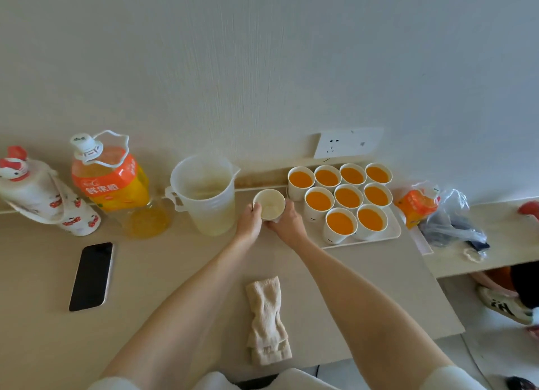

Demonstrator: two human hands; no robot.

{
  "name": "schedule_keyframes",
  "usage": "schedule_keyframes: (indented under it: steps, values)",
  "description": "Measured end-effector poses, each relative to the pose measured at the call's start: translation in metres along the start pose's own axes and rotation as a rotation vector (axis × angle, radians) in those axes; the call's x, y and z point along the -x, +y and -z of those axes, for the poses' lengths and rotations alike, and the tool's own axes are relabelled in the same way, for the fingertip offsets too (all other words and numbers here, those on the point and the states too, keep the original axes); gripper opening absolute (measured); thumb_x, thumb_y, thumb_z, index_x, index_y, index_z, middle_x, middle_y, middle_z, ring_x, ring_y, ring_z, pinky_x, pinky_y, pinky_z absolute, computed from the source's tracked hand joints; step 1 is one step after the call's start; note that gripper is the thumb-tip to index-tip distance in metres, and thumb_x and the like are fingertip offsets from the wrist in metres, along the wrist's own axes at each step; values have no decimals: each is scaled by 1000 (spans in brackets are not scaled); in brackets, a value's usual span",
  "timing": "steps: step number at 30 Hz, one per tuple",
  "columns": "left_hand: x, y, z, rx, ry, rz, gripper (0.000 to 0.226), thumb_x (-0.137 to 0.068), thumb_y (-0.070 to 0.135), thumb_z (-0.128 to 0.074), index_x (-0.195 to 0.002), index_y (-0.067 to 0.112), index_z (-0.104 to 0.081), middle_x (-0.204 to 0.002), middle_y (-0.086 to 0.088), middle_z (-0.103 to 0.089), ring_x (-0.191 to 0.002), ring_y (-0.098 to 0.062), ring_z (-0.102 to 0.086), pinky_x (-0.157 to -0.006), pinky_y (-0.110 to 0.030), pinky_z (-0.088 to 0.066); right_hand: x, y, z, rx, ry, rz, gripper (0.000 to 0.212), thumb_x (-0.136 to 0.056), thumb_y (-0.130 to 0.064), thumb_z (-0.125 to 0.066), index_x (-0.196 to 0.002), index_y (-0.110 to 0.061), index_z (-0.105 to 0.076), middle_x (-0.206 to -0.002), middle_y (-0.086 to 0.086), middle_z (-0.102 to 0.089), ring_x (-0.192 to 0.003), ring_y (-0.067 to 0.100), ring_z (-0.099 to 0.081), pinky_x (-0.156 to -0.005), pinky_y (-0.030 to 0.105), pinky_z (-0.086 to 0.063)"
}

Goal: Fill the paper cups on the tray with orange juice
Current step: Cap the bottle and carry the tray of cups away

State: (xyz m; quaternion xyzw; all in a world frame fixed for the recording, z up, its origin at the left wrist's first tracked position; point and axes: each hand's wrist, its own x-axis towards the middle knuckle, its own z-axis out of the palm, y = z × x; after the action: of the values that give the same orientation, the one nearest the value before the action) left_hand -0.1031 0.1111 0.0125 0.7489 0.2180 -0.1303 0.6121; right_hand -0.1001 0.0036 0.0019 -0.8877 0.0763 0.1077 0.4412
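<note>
A white tray [392, 232] at the back right carries several paper cups [339, 225] filled with orange juice. Just left of the tray, an empty paper cup [269, 204] is held between both hands above the table. My left hand [250, 222] grips its left side and my right hand [287, 222] grips its right side. A clear plastic pitcher [208, 195], holding almost no juice, stands left of the cup. Further left is a large orange juice bottle [112, 179] with a little juice at the bottom.
A black phone [92, 276] lies at the left and a folded beige cloth [267, 321] lies near the table's front edge. A white patterned bottle [43, 194] leans at the far left. A plastic bag with an orange pack [437, 211] sits right of the tray.
</note>
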Motion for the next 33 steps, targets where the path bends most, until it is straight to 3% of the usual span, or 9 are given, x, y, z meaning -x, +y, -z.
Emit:
schedule_keyframes:
  steps: [2, 8, 12, 16, 22, 28, 30, 33]
  values:
    - [-9, -2, -6, 21, 43, 11, 38, -103, 33, -32, -126, 7, -46, -109, -5, -50, -105, -23, -51, -98, -44, -45, -10, 4, -1, -26, -35, -17, 74, -77, -32, -78, -134, -8, -38, -129, 13, -56, -120, 33, -53, -94, 44, -47]
    - [-29, -3, -18, 59, 180, 1, 36, -104, 25, -29, -122, -2, -44, -107, -12, -50, -93, -19, -46, -77, -29, -36, -32, 13, -2, -79, -101, -22, 70, -84, -24, -74, -139, -7, -35, -127, 15, -58, -119, 32, -54, -90, 35, -44]
    - [-34, 0, -25, 91, 202, 45, 45, -106, 29, -24, -132, -3, -41, -117, -9, -49, -109, -23, -48, -83, -23, -31, -37, 16, -4, -88, -147, -36, 67, -88, -18, -70, -142, -6, -33, -131, 16, -57, -122, 31, -53, -85, 25, -37]
    - [-40, 4, -28, 103, 196, 63, 49, -106, 33, -21, -137, 0, -40, -132, -15, -50, -121, -28, -48, -86, -28, -34, -40, 16, -7, -139, -171, -92, 68, -90, -24, -67, -145, -10, -30, -135, 13, -54, -126, 30, -51, -94, 32, -40]
    - [-43, -3, -26, 77, 198, 45, 49, -106, 30, -19, -136, 0, -43, -134, -16, -51, -120, -27, -48, -85, -22, -31, -42, 15, -7, -92, -224, -111, 68, -91, -22, -65, -146, -10, -28, -135, 12, -54, -125, 29, -51, -91, 29, -40]
    - [-30, -10, -20, 44, 213, 92, 51, -106, 32, -18, -141, 0, -37, -146, -15, -41, -132, -28, -40, -101, -29, -30, -30, 18, -8, -14, -207, -140, 59, -93, -21, -61, -141, -4, -33, -132, 18, -55, -123, 35, -52, -93, 35, -42]
    - [-22, -12, -16, 50, 189, 111, 53, -106, 36, -19, -147, 4, -31, -151, -13, -35, -136, -28, -36, -110, -36, -30, -21, 19, -6, 49, -196, -126, 50, -95, -20, -56, -138, -1, -38, -132, 19, -55, -123, 35, -51, -91, 33, -41]
    - [-10, -20, -8, 76, 145, 140, 55, -105, 41, -20, -149, 9, -28, -151, -11, -35, -136, -28, -36, -111, -46, -33, -6, 21, -2, 109, -180, -119, 44, -97, -14, -51, -137, 0, -45, -137, 17, -53, -126, 32, -49, -96, 30, -39]
